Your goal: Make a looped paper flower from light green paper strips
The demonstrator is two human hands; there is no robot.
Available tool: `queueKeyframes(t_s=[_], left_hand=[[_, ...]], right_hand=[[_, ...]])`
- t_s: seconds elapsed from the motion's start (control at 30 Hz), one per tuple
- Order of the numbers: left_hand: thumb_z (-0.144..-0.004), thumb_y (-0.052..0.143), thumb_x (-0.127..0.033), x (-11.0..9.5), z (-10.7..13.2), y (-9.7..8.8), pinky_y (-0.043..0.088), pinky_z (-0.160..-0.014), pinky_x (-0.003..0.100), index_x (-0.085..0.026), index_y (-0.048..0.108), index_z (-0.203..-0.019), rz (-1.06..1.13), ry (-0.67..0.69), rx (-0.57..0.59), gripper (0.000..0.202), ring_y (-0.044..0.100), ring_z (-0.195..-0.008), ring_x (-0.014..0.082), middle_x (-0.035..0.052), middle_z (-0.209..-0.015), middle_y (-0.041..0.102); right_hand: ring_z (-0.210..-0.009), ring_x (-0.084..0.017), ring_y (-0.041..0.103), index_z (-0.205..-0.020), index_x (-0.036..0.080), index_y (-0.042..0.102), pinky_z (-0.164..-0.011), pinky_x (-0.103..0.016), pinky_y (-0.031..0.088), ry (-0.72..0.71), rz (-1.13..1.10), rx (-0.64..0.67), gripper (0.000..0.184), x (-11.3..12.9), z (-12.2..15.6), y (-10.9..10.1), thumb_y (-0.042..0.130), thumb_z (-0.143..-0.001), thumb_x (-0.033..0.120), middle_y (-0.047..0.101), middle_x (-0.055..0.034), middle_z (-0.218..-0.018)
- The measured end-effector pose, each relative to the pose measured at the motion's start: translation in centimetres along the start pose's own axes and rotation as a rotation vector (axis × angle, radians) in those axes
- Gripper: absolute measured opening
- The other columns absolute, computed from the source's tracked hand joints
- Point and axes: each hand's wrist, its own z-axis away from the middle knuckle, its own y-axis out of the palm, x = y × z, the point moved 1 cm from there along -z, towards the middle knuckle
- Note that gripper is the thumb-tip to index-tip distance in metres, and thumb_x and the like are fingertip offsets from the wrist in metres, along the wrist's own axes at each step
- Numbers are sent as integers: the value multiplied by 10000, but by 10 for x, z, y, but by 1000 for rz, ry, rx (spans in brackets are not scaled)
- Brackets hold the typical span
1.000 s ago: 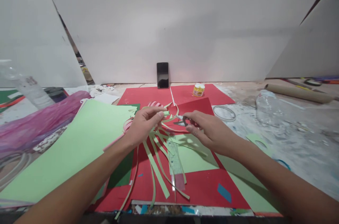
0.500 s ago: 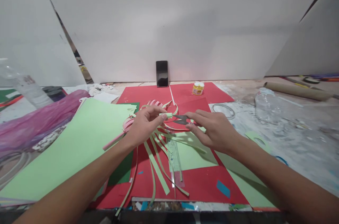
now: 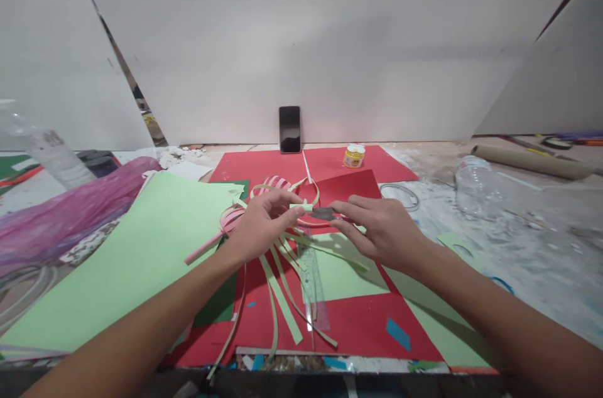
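Between thumb and fingertips, my left hand (image 3: 259, 225) pinches a small light green paper piece (image 3: 301, 206), with a little tab sticking up from it. My right hand (image 3: 379, 228) grips dark scissors (image 3: 324, 213), their blades closed or nearly so, with the tips at the paper's right end. Light green paper strips (image 3: 282, 301) fan out below my hands over red paper (image 3: 348, 329). Pink striped paper shapes (image 3: 230, 220) lie beside and behind my left hand, one with a pink rolled stem (image 3: 202, 249). A clear ruler (image 3: 311, 279) lies partly under the strips.
A phone (image 3: 289, 129) leans on the white board (image 3: 330, 40) at the back. Near it stands a small yellow jar (image 3: 353, 156). Plastic bottles (image 3: 475, 188) lie at both sides. Large light green paper (image 3: 127, 247) and a pink plastic bag (image 3: 94, 209) cover the left.
The scissor blades have come together at the green paper, and a small tab now stands up on it. Both hands stay in nearly the same place.
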Motion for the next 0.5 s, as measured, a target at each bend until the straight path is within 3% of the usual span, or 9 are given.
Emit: queueKeyframes(t_s=[0.5], left_hand=[[-830, 649, -403, 1, 2, 0, 554, -686, 294, -172, 663, -982, 20, -17, 13, 276, 668, -741, 169, 51, -836, 670]], right_hand=[[-517, -105, 457, -973, 184, 661, -497, -247, 228, -4, 43, -8, 221, 0, 0, 0, 496, -941, 328, 581, 18, -644]])
